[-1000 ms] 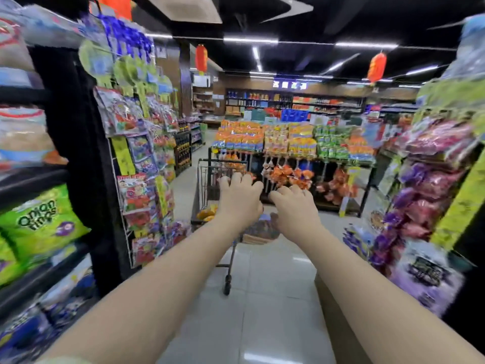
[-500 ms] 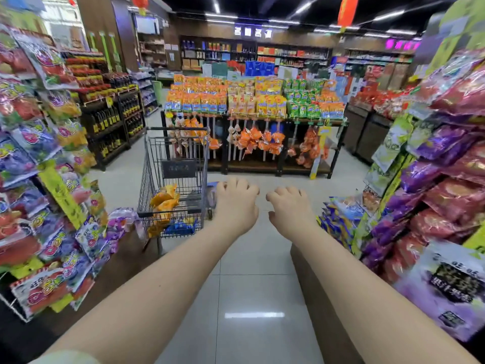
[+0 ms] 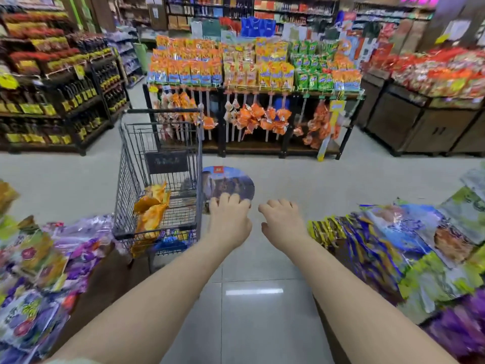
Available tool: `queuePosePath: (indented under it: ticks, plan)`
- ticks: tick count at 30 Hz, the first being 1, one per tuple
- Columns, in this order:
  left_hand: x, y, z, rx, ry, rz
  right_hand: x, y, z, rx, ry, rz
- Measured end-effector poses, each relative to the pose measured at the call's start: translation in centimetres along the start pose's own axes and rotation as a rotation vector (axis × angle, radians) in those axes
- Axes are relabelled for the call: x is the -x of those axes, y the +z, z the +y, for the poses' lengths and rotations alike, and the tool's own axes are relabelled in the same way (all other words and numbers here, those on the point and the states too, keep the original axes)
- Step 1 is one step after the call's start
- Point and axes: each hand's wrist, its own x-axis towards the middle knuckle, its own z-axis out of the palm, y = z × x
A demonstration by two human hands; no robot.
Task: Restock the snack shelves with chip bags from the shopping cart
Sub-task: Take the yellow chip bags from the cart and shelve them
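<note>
Aisle end: long dark display rack (image 3: 222, 127) of orange, yellow and green snack packets across the far side; grey wire shopping cart (image 3: 131, 179) standing left of centre on the tiled floor, 2 or more crumpled orange chip bags (image 3: 152, 206) lying in its basket. Both bare arms stretched forward just right of the cart. Left hand (image 3: 229, 222) and right hand (image 3: 282, 222) side by side, apart, fingers loosely curled downward, grasping nothing.
</note>
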Motion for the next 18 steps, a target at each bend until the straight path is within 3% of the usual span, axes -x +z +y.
queuePosePath:
  ticks: [6,10,18]
  plan:
    - [-8.2,6.1,-4.1,0.002,-0.151,-0.037,-9.8,6.7,-0.4,-0.138,-0.108,-0.074]
    - [-14.3,8.7,-8.0,-0.044,-0.27,-0.037,-17.7,10.0,-0.4,-0.181,-0.217,-0.034]
    - [-18.8,14.7,-16.3,0.002,-0.607,-0.15,-29.4,18.8,-4.1,-0.242,-0.513,-0.258]
